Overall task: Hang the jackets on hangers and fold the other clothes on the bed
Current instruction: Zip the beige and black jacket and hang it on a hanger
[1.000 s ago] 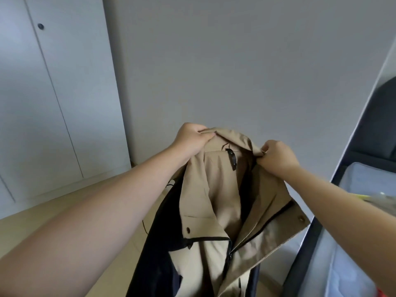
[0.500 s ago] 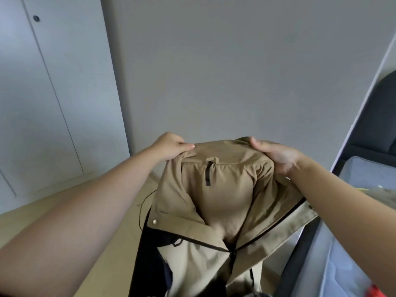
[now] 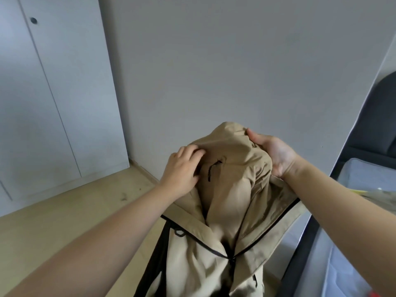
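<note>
A beige jacket (image 3: 227, 211) with black trim hangs in front of me, its collar end raised and its inside facing me. A small black hanging loop shows just below the collar. My left hand (image 3: 182, 168) lies on the collar's left side with fingers curled into the cloth. My right hand (image 3: 272, 153) grips the collar's right side, thumb on top and fingers hidden behind the fabric. No hanger is visible.
A grey wall stands straight ahead. White wardrobe doors (image 3: 53, 93) fill the left. Light wooden floor (image 3: 64, 221) lies below. At the right edge is the bed (image 3: 368, 179) with a dark frame and pale mattress.
The collar has been lifted and bunched upward into a rounded hump. My left hand slid inward toward the hanging loop, and my right hand rose and turned palm toward me.
</note>
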Motion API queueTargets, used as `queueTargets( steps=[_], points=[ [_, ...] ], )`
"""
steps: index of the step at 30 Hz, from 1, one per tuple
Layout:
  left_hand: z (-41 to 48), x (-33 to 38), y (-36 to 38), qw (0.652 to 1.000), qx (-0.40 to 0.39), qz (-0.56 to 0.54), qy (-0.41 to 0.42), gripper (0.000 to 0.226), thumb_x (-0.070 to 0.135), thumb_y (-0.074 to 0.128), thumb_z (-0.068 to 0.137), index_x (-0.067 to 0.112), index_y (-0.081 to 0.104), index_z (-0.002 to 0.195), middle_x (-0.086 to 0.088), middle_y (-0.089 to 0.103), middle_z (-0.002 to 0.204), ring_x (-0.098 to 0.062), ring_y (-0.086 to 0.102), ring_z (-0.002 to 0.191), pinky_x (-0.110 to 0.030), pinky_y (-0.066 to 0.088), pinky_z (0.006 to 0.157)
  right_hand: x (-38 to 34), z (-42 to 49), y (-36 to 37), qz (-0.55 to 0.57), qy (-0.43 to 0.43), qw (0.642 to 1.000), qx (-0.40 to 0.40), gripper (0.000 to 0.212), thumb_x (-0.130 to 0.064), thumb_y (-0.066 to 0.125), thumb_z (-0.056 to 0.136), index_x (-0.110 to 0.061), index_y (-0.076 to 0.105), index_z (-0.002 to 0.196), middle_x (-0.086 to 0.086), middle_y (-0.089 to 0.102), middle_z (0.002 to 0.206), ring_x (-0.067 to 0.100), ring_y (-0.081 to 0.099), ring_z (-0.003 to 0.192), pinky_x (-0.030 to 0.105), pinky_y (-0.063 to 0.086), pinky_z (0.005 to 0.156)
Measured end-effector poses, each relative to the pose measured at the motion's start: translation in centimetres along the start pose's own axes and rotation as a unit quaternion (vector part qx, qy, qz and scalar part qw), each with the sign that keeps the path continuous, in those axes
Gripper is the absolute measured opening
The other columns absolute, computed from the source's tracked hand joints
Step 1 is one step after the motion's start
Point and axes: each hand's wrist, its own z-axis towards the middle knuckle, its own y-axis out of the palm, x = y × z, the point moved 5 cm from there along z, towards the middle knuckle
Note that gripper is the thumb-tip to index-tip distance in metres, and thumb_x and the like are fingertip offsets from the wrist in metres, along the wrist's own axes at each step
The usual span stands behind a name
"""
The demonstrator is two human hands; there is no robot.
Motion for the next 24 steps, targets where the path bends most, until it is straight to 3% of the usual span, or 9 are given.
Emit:
queueTargets(
  steps=[4, 10, 13, 15, 16, 18, 20, 22, 24],
  points=[
    [-0.1, -0.6, -0.1, 0.993, 0.065, -0.025, -0.094, 0.055, 0.002, 0.075, 0.068, 0.006, 0.056, 0.119, -0.012, 0.050, 0.121, -0.033, 0.049, 0.110, -0.046, 0.051, 0.084, -0.6, -0.1, 0.2, 0.017, -0.011, 1.000, 0.009, 0.045, -0.037, 0.045, 0.092, -0.002, 0.061, 0.115, 0.021, 0.068, 0.107, 0.032, 0.069, 0.092, 0.046, 0.059, 0.073],
    [0.6, -1.1, 0.7, 0.990, 0.058, -0.052, -0.113, 0.046, -0.012, 0.056, 0.075, 0.009, 0.055, 0.117, -0.009, 0.048, 0.119, -0.025, 0.046, 0.107, -0.035, 0.051, 0.072, -0.7, 0.2, -1.5, 0.045, -0.010, 0.998, 0.038, 0.050, -0.041, 0.040, 0.097, -0.001, 0.064, 0.113, 0.022, 0.066, 0.114, 0.036, 0.068, 0.097, 0.053, 0.057, 0.075],
    [0.9, -2.2, 1.3, 0.983, 0.011, -0.128, -0.133, 0.036, -0.016, 0.045, 0.074, 0.011, 0.062, 0.091, -0.003, 0.059, 0.088, -0.023, 0.054, 0.082, -0.026, 0.042, 0.062, -0.6, 0.9, -3.6, 0.053, -0.008, 0.992, 0.113, 0.045, -0.035, 0.043, 0.098, -0.002, 0.070, 0.086, 0.016, 0.072, 0.086, 0.029, 0.071, 0.077, 0.042, 0.059, 0.063],
    [1.1, -3.8, 1.6, 0.955, -0.015, -0.217, -0.201, 0.035, -0.017, 0.040, 0.070, 0.012, 0.058, 0.069, 0.000, 0.052, 0.064, -0.021, 0.050, 0.068, -0.024, 0.032, 0.055, -0.7, 1.3, -6.0, -0.026, 0.017, 0.976, 0.217, 0.034, -0.026, 0.043, 0.101, -0.007, 0.059, 0.078, 0.009, 0.066, 0.059, 0.020, 0.066, 0.051, 0.026, 0.054, 0.046],
    [1.2, -4.2, 1.9, 0.941, -0.039, -0.254, -0.220, 0.034, -0.018, 0.038, 0.068, 0.010, 0.058, 0.064, -0.002, 0.050, 0.060, -0.021, 0.048, 0.065, -0.025, 0.029, 0.053, -0.6, 1.3, -7.3, -0.087, 0.034, 0.960, 0.264, 0.030, -0.021, 0.043, 0.102, -0.006, 0.056, 0.080, 0.009, 0.063, 0.055, 0.020, 0.063, 0.047, 0.024, 0.051, 0.042],
    [1.1, -4.3, 2.6, 0.920, -0.088, -0.303, -0.233, 0.035, -0.018, 0.035, 0.067, 0.005, 0.062, 0.066, -0.007, 0.052, 0.062, -0.018, 0.048, 0.065, -0.025, 0.029, 0.053, -0.1, 1.3, -9.0, -0.157, 0.072, 0.940, 0.296, 0.023, -0.017, 0.045, 0.101, -0.003, 0.057, 0.087, 0.012, 0.064, 0.064, 0.024, 0.062, 0.058, 0.028, 0.052, 0.044],
    [0.9, -4.2, 2.4, 0.929, -0.094, -0.282, -0.221, 0.039, -0.015, 0.036, 0.071, 0.015, 0.062, 0.072, 0.000, 0.056, 0.070, -0.020, 0.051, 0.072, -0.026, 0.033, 0.058, 0.4, 1.3, -8.9, -0.148, 0.088, 0.947, 0.271, 0.027, -0.022, 0.047, 0.100, -0.001, 0.060, 0.089, 0.013, 0.068, 0.068, 0.027, 0.064, 0.062, 0.031, 0.054, 0.043],
    [0.9, -3.7, 1.4, 0.976, -0.069, -0.161, -0.132, 0.038, -0.003, 0.046, 0.077, 0.023, 0.063, 0.100, 0.007, 0.058, 0.098, -0.015, 0.051, 0.095, -0.026, 0.040, 0.077, 0.6, 1.5, -7.7, -0.108, 0.085, 0.965, 0.223, 0.032, -0.027, 0.047, 0.100, -0.001, 0.063, 0.088, 0.013, 0.070, 0.067, 0.026, 0.068, 0.057, 0.033, 0.055, 0.045],
    [0.7, -2.3, 1.0, 0.996, -0.051, -0.074, -0.007, 0.051, 0.021, 0.053, 0.081, 0.025, 0.047, 0.131, 0.007, 0.045, 0.128, -0.012, 0.037, 0.120, -0.030, 0.030, 0.103, 0.5, 1.8, -6.3, -0.056, 0.073, 0.979, 0.181, 0.034, -0.027, 0.045, 0.100, -0.001, 0.064, 0.088, 0.014, 0.071, 0.070, 0.025, 0.070, 0.058, 0.033, 0.056, 0.046]
  ],
)
